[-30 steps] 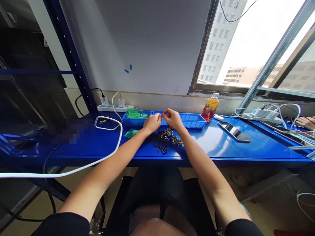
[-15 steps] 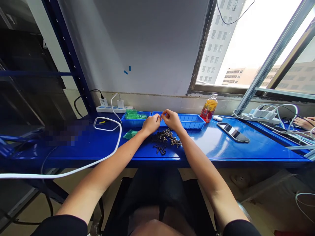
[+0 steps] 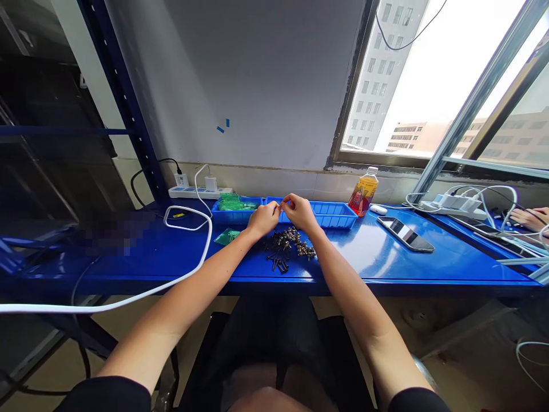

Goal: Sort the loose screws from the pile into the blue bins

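Observation:
My left hand and my right hand meet at the fingertips above the front edge of the blue trays. Both are closed in a pinch, and whatever is between the fingers is too small to make out. Just below them a pile of small dark and brassy screws lies on the blue table. Green plastic bags fill the left blue tray. A flat green bag lies left of the pile. The right blue tray extends behind my right hand.
A drink bottle, a white case and a phone are on the right. A white cable loops across the left side. Power strips and tangled cables lie farther out; another person's hand shows at far right.
The view has shifted very slightly. My hands stay together in almost the same pose, and nothing else has visibly moved.

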Available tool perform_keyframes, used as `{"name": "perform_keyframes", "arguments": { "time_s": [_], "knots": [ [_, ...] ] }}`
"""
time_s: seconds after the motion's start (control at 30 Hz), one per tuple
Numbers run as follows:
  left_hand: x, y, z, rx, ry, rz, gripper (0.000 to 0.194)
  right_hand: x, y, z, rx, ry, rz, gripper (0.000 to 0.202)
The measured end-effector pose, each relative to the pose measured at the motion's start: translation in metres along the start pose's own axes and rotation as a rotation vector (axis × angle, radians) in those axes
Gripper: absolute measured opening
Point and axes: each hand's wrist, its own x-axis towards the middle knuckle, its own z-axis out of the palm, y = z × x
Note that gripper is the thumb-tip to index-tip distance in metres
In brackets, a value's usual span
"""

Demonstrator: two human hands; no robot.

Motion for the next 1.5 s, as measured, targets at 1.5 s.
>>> {"name": "perform_keyframes", "arguments": {
  "time_s": [1.5],
  "knots": [
    [-0.0006,0.0011,-0.0001,0.004,-0.02,0.007,0.031,-0.0006,0.0003,-0.0005,-0.031,-0.025,0.01,0.008]
  ]
}}
